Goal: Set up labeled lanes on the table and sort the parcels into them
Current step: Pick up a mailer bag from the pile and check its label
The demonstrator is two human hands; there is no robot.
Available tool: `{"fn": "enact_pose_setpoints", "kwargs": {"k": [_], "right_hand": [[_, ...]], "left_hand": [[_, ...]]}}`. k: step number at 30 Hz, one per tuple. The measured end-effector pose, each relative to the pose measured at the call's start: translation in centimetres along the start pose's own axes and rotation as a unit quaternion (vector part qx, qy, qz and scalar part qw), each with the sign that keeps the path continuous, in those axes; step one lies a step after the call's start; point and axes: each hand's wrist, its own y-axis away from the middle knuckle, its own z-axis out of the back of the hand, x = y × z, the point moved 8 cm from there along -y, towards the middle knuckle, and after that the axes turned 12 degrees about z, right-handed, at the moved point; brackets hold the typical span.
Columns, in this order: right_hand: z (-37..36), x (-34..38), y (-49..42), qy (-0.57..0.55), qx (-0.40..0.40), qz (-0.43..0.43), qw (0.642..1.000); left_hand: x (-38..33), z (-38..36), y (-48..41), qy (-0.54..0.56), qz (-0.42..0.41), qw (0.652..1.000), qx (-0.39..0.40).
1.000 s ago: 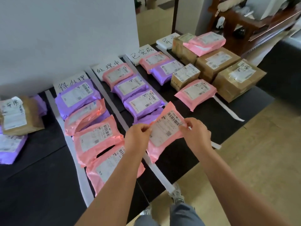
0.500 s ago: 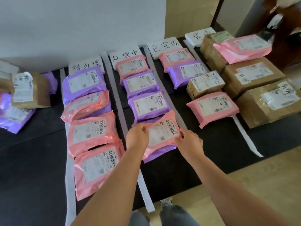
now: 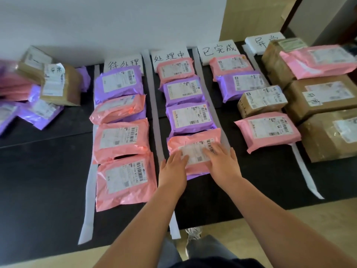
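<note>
1 head-worn wide-angle view, close, forward and down over the table (image 3: 48, 180).

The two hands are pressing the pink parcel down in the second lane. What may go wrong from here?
1. The pink parcel lies on a purple parcel; these smooth bags may slide once the left hand and right hand lift.
2. Its right edge reaches the white tape strip, so it might be read as third lane.
3. It hides the purple parcel's label.
</note>
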Motion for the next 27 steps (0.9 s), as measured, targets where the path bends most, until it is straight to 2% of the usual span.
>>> {"fn": "enact_pose_setpoints", "kwargs": {"k": [3,10,14,18,27], "right_hand": [[-0.6,-0.1,0.0,-0.001,0.028,0.000,1.000],[0.2,0.3,0.1,0.006,0.032,-0.001,0.999],[1.6,0.9,0.8,0.005,-0.016,-0.019,1.000],[3.8,3.2,1.0,0.017,-0.083,-0.015,0.996],[5.8,15.7,0.5,0.043,-0.159,0.066,0.984]], "left_hand": [[0.4,-0.9,0.1,-0.020,0.004,0.999,0.038],[0.4,-0.6,0.7,0.027,-0.009,0.999,0.038],[1.6,0.0,1.6,0.064,-0.004,0.998,0.021],[3.3,2.7,2.6,0.071,0.019,0.997,-0.033],[12.8,8.9,7.5,0.156,0.093,0.980,-0.078]]}}
